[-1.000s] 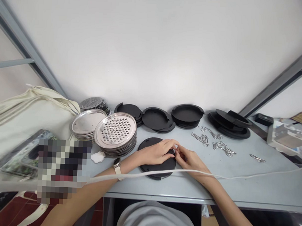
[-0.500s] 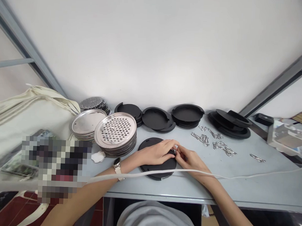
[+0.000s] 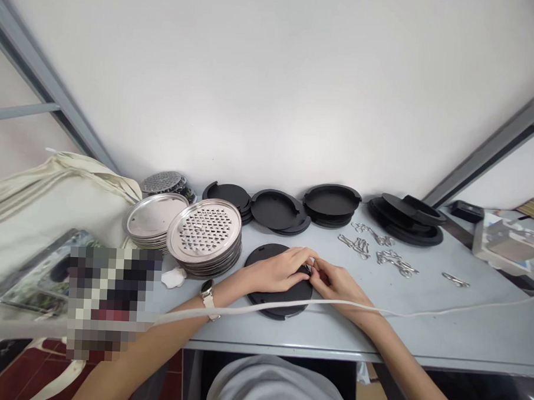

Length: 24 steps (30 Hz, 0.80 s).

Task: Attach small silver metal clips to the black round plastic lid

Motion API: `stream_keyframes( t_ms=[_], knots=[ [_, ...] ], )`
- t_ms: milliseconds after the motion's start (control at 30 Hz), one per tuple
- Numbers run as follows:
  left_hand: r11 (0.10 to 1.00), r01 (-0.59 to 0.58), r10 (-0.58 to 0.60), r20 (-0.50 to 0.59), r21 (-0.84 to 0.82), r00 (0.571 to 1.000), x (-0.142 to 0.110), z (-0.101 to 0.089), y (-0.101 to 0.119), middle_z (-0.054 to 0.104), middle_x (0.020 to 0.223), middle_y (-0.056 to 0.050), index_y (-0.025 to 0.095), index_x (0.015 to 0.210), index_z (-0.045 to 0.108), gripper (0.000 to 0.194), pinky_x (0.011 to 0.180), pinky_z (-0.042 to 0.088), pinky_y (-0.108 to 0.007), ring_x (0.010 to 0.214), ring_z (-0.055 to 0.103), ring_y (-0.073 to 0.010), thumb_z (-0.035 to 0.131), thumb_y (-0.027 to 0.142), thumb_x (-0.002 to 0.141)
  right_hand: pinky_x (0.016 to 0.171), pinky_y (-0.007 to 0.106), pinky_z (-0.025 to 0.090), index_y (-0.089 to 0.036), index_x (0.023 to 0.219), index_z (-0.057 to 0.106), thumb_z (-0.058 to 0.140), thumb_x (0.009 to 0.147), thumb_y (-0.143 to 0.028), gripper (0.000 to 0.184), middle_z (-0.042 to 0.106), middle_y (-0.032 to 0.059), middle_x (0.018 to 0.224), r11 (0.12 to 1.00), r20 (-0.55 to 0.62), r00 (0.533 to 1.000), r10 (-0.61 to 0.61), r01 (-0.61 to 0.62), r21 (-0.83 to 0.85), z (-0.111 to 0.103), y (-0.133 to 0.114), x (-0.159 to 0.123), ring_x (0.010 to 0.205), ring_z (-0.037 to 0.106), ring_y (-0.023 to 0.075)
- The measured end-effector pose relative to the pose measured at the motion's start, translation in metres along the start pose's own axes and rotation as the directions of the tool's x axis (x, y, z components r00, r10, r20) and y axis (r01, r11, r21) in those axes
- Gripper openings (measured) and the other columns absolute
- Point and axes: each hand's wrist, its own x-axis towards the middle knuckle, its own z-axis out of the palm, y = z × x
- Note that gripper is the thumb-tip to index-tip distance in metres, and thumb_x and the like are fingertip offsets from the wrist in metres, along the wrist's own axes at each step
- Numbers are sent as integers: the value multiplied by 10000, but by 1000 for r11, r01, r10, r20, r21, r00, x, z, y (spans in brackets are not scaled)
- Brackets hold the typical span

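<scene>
A round black plate (image 3: 284, 304) lies on the table in front of me, partly covered by my left hand (image 3: 284, 271). That hand reaches across it, thumb and fingers closing at its right edge. My right hand (image 3: 334, 282) meets the left fingertips there, its thumb and index finger pinched together. Whatever small piece sits between the fingertips is hidden. To the right are several bent silver wire hooks (image 3: 356, 246), with more wire hooks (image 3: 397, 263) and a separate wire hook (image 3: 456, 280) farther right.
Stacks of metal grater discs (image 3: 210, 230) and plain metal lids (image 3: 158, 216) stand on the left. Black round parts (image 3: 273, 209) line the wall, with another black stack (image 3: 405, 221) at right. A white cable (image 3: 253, 308) crosses in front of my forearms. A cream bag (image 3: 59, 197) is far left.
</scene>
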Motion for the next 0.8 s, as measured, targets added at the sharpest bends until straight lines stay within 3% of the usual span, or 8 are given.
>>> stream_keyframes(
  t_ms=[333,633,800],
  knots=[
    [1000,5,-5,-1,-6,1000,0,1,0,509,1150,-107,184,1210,387,355,947,405,-362,1086,495,-206,455,117,868,452,214,298,-209,682,459,399,837,-295,187,528,-13,584,1000,-7,1000,2,-2,-27,1,0,0,503,454,115],
    [1000,16,-16,6,-17,1000,-1,1,1,515,1142,-102,184,1205,387,348,934,413,-348,1070,507,-196,450,114,870,450,211,290,-197,670,473,409,820,-286,186,513,-10,575,1000,-11,1000,15,-15,-20,-1,-1,0,501,405,103],
    [996,7,-4,-37,88,999,0,-2,4,477,1148,-99,192,1204,377,363,943,406,-350,1084,484,-205,468,137,857,467,213,306,-200,707,468,384,864,-326,218,506,-20,578,1000,-13,1000,-5,5,-5,-1,0,0,504,411,107]
  ],
)
